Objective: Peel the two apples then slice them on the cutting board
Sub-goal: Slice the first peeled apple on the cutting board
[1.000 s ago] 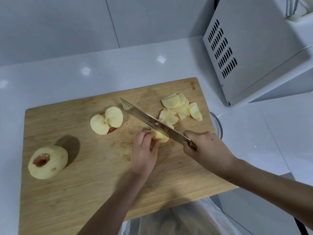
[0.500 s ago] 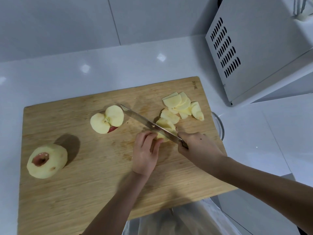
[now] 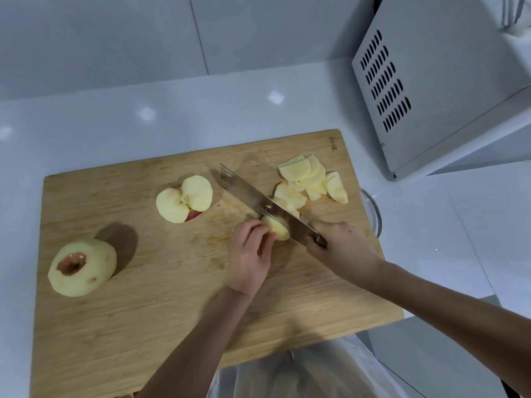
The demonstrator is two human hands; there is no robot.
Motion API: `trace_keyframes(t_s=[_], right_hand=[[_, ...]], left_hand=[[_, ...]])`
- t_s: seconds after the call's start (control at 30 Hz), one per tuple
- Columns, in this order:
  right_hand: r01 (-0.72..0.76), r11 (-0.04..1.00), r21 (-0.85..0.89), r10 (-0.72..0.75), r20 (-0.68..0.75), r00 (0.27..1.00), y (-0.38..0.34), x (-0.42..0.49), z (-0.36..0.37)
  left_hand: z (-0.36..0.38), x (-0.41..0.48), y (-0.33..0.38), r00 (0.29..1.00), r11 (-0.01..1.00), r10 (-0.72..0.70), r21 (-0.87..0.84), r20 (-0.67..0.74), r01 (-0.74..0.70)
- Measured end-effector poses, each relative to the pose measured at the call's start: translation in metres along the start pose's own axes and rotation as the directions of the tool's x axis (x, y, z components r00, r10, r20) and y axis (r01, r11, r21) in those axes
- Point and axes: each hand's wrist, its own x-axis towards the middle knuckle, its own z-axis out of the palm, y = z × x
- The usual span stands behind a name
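Since half a second ago the knife [image 3: 253, 198] has moved to a fresh cut in the apple piece [image 3: 278, 227]. The left hand [image 3: 249, 255] pinches this piece and the right hand [image 3: 343, 245] is closed around the handle. On the cutting board [image 3: 143, 326], slices [image 3: 306, 175] lie at two o'clock. I judge that this piece, the split half [image 3: 184, 198] at eleven and the whole peeled apple [image 3: 82, 267] at nine remain.

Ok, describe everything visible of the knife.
The knife has a broad, shiny steel blade with a squared tip. It slants over the cutting board, tip far-left, its dark handle mostly hidden in the right hand gripping it. Its edge meets the peeled apple piece that the left hand steadies; a small apple fleck clings to the blade.
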Motion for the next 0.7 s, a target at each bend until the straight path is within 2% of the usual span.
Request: trace_keyframes(t_s=[0.3, 0.7], right_hand=[[0.040, 0.999, -0.009, -0.041, -0.119, 0.992, -0.012, -0.019, -0.016], [0.012, 0.983, -0.185, -0.015, -0.016, 1.000, -0.015, -0.017, -0.016]], left_hand=[[-0.002, 0.001, 0.003, 1.000, 0.999, -0.027, -0.028, -0.005, 0.027], [-0.001, 0.002, 0.001, 1.000, 0.999, 0.004, -0.049, -0.011, -0.004]])
